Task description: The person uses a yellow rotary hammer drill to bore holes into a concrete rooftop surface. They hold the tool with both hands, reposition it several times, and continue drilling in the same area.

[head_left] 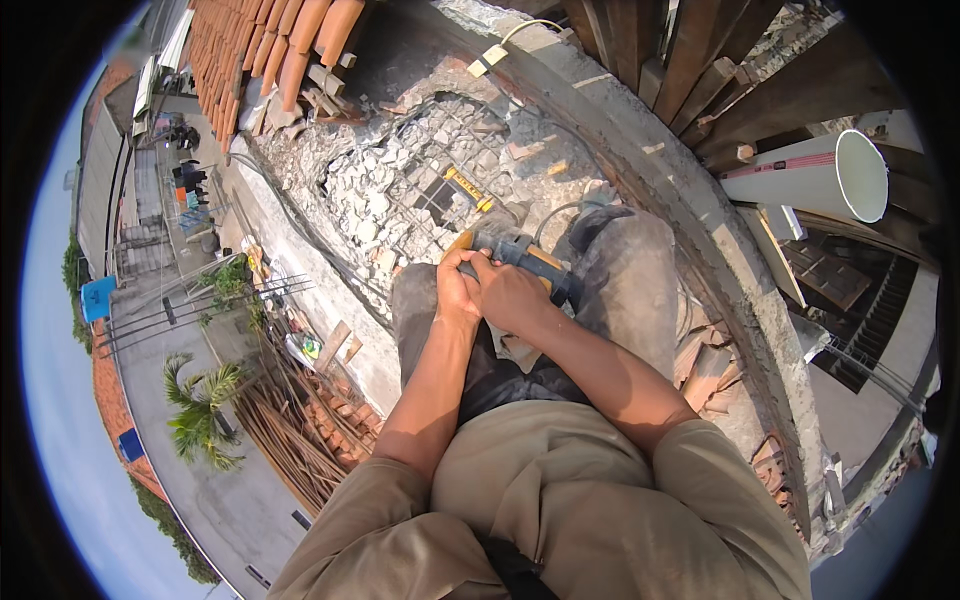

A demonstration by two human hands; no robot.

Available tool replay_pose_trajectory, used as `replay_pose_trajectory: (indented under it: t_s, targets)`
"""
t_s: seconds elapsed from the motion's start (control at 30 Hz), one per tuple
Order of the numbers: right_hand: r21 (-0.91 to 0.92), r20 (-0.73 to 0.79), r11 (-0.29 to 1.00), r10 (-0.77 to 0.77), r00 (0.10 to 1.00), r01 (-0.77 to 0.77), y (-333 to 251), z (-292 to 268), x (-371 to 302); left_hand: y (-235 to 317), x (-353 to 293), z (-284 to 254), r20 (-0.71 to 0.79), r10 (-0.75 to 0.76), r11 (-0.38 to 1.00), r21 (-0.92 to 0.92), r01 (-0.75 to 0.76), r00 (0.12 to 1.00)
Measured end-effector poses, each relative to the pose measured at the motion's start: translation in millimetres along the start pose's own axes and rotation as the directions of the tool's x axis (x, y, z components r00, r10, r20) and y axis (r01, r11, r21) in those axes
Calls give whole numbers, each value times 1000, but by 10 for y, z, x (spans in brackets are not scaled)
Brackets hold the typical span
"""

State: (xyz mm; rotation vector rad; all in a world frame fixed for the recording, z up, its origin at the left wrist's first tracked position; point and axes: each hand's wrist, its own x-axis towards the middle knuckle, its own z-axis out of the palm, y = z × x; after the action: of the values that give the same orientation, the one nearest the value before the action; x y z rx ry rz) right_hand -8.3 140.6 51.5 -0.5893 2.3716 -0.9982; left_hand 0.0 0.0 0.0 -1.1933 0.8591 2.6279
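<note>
Head view: long-bodied power tool [522, 252], dark grey and yellow.

The scene is viewed steeply downward through a head-worn fisheye lens. The hands [508, 294] are seen from near above, and sky [60, 350] is caught at the left rim.

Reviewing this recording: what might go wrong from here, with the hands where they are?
1. The left hand and right hand are bare and close on the power tool; if it started up, fingers near its head might be hurt.
2. The cable loops beside the right knee and might snag on it.
3. The yellow bar lies on loose rubble beside a dark gap, so a knock might shift it.
</note>
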Motion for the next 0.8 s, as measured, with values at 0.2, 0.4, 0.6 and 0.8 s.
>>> replay_pose_trajectory:
  t_s: [0.2,0.4,0.6,0.8]
  targets:
    - [34,-116,999,-16,993,20,50,69,-117,-17,-130,27,59,-78,996,-25,80,995]
    - [-4,34,1000,20,999,-20,62,322,165,7,63,-156,-66,-6,998,-59,3,998]
    - [-17,148,998,69,987,-68,266,420,241,-120,188,-157,-163,-18,1000,-13,16,986]
    - [20,35,999,43,998,-44,117,66,247,-27,129,1,-119,34,999,-24,-37,992]
